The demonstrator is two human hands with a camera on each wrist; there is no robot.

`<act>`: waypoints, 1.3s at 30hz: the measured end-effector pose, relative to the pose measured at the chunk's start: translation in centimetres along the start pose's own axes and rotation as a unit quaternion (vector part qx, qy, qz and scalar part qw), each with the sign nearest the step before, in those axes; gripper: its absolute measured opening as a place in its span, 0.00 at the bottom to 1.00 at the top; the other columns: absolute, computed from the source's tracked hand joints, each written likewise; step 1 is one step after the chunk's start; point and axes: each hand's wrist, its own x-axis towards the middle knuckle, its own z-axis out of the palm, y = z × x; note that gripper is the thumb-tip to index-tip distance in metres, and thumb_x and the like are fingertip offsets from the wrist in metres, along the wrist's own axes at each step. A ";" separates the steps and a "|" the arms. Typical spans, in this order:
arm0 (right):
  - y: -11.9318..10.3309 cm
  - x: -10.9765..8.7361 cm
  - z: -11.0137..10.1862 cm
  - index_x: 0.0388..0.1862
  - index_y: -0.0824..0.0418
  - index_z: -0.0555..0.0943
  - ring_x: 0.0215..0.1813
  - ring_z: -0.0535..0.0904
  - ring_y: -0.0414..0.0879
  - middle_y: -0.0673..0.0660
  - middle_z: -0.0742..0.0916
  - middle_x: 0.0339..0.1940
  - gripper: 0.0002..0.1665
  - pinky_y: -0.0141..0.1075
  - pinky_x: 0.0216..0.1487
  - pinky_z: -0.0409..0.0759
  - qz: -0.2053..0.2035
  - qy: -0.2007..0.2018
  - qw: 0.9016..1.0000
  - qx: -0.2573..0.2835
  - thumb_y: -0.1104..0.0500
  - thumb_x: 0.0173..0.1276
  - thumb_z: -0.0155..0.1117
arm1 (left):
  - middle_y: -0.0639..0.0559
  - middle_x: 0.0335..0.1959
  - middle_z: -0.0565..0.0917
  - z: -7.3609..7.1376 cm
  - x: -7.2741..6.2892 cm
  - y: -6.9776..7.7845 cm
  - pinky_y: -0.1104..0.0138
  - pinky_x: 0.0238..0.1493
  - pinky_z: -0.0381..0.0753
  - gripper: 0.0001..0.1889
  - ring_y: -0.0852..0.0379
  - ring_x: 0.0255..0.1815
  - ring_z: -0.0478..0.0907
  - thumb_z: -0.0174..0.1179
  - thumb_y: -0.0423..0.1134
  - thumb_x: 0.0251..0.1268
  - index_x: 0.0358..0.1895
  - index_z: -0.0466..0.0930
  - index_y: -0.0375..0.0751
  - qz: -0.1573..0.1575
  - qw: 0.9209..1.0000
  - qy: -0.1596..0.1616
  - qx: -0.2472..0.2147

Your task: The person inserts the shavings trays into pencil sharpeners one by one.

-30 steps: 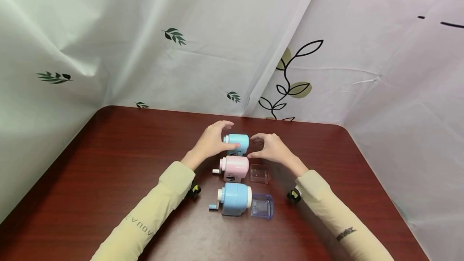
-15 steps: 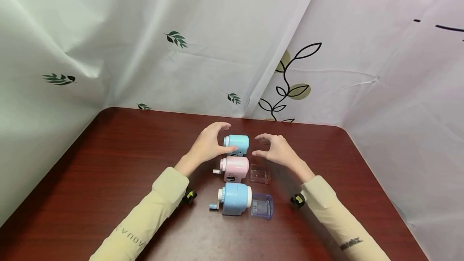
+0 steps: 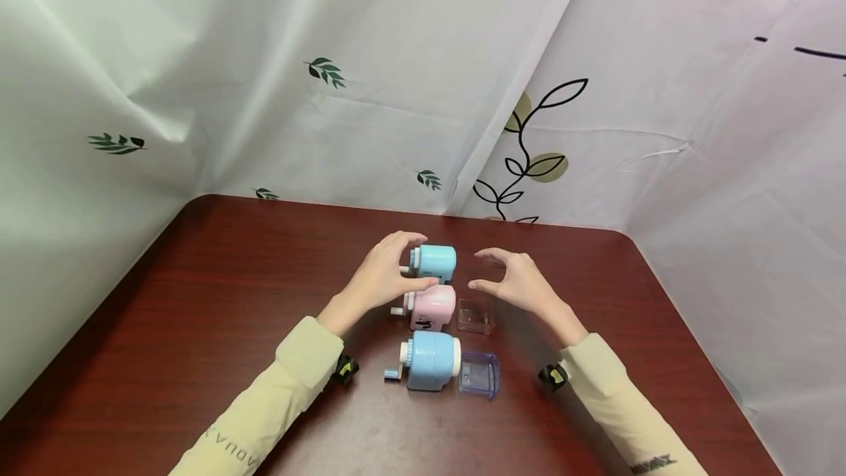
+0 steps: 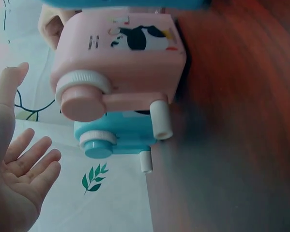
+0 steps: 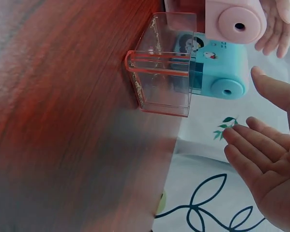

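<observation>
Three crank pencil sharpeners stand in a row on the table. At the back is a turquoise pencil sharpener (image 3: 438, 261), in the middle a pink one with a penguin picture (image 4: 120, 67), in front a larger blue one (image 3: 431, 362). My left hand (image 3: 378, 279) lies around the turquoise sharpener's crank side, fingers spread and thumb in front of it; contact is not plain. Apart from the sharpener's other end, my right hand (image 3: 522, 283) holds nothing, its thumb and fingers spread. Both palms show in the wrist views.
A clear, red-edged shavings drawer (image 5: 159, 72) sits right of the pink sharpener. Beside the blue sharpener lies a bluish clear drawer (image 3: 479, 375). The dark red wooden table (image 3: 264, 300) ends at a white leaf-printed curtain (image 3: 370, 131).
My right hand has drawn away to the right from the turquoise sharpener. My left hand has dropped slightly toward me, baring the sharpener's crank. The sharpeners stay in place.
</observation>
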 end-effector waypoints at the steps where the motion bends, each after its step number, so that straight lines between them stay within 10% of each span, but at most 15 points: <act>1: 0.0 -0.2 -0.1 0.56 0.61 0.79 0.54 0.83 0.54 0.62 0.86 0.52 0.34 0.50 0.54 0.78 0.001 0.002 1.000 0.000 0.48 0.54 0.75 | 0.48 0.57 0.78 0.1 -0.1 0.1 0.55 0.59 0.76 0.37 0.49 0.58 0.75 0.75 0.51 0.46 0.61 0.72 0.42 0.001 1.000 -0.001 0.000; 39: 1.4 -4.6 1.7 0.56 0.57 0.80 0.53 0.82 0.47 0.53 0.87 0.51 0.33 0.47 0.52 0.79 0.005 -0.022 1.000 -0.013 0.46 0.52 0.76 | 0.50 0.57 0.78 1.8 -3.1 -0.3 0.57 0.58 0.76 0.32 0.53 0.58 0.73 0.73 0.48 0.48 0.58 0.75 0.44 0.040 0.998 -0.041 -0.013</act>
